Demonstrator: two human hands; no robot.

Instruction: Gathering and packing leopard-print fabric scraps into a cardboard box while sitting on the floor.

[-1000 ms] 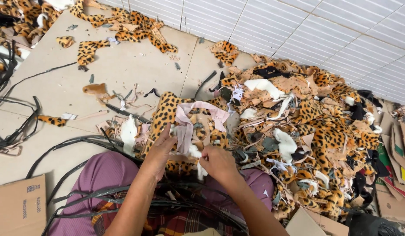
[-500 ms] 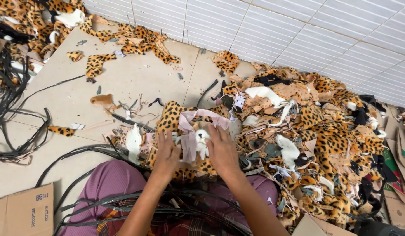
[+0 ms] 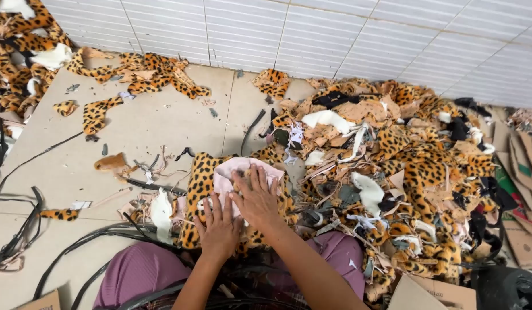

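A pale pink fabric piece (image 3: 231, 172) lies on top of a leopard-print fabric piece (image 3: 198, 189) on the floor just in front of my knees. My left hand (image 3: 219, 227) rests flat on the lower edge of the pink piece, fingers spread. Beside it, my right hand (image 3: 257, 198) presses flat on the pink piece, fingers apart and pointing away from me. Neither hand grips anything. My legs in purple trousers (image 3: 139, 270) show at the bottom.
A large heap of leopard-print and white fabric scraps (image 3: 403, 166) fills the right side. More leopard pieces (image 3: 145, 72) lie along the tiled wall and at far left. Black cords (image 3: 19, 229) trail at the left. Cardboard boxes (image 3: 432, 293) sit at the bottom edges.
My hands held the pink and leopard piece up and worked it with the fingers; now the piece lies on the floor and both palms press flat on it.
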